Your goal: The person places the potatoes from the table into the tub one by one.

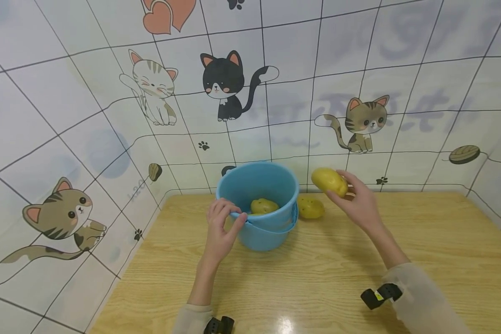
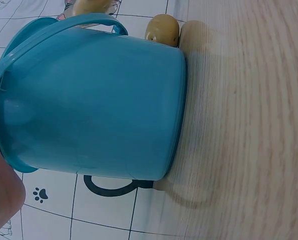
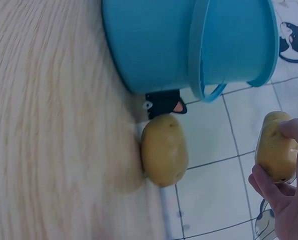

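A blue bucket (image 1: 263, 239) stands upright on the table near the wall, its handle hanging down on the near side. My left hand (image 1: 221, 229) grips the bucket's near-left rim, thumb and fingers over the edge. Inside the bucket lies a yellow potato (image 1: 264, 206); whether more lie under it is hidden. To the right of the bucket, above the table, my right hand (image 1: 361, 204) holds another potato (image 1: 329, 181) between thumb and fingers. A third potato (image 3: 165, 150) rests on the table just right of the bucket, below the held one.
The light wooden table (image 1: 317, 283) meets a tiled-pattern wall (image 1: 292, 116) with cat drawings right behind the bucket. A side wall (image 1: 87, 153) rises along the table's left edge. Black straps with small devices (image 1: 382, 295) sit on both wrists.
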A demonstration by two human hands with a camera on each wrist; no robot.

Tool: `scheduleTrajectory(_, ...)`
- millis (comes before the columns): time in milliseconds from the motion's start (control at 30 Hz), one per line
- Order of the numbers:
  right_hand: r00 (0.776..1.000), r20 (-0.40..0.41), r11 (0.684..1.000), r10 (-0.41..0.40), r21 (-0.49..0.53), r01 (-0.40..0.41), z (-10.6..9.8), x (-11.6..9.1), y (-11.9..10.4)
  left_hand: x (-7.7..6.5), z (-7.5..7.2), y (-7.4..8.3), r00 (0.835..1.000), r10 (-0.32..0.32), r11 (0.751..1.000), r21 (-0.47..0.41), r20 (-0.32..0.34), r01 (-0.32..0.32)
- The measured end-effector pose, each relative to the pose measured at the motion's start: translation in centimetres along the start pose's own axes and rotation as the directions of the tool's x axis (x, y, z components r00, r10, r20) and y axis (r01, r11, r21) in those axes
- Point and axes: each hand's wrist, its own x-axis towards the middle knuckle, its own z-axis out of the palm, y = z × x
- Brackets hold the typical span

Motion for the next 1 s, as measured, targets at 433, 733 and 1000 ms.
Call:
scheduleTrajectory(433,0.983,-0.04,0.984,-0.178,0.025,0.179,0.9,0.5,-5.2,-0.1,0.1,-0.2,1.0,-0.016,1.0,-0.001,-0.001,0.016)
scheduleTrajectory(733,0.944,0.01,0.944,-0.329,0.042,0.329,2.2,0.7,-7.7,-1.3,0.5,-4.0,1.0,-0.015,1.0,0.025,0.002,0.015)
scheduleTrajectory(1000,0.914,0.076,0.916,-0.399,0.068,0.395,3.6,0.5,-9.0,-1.5,0.3,-4.3,0.999,-0.026,0.999,0.024,0.023,0.026)
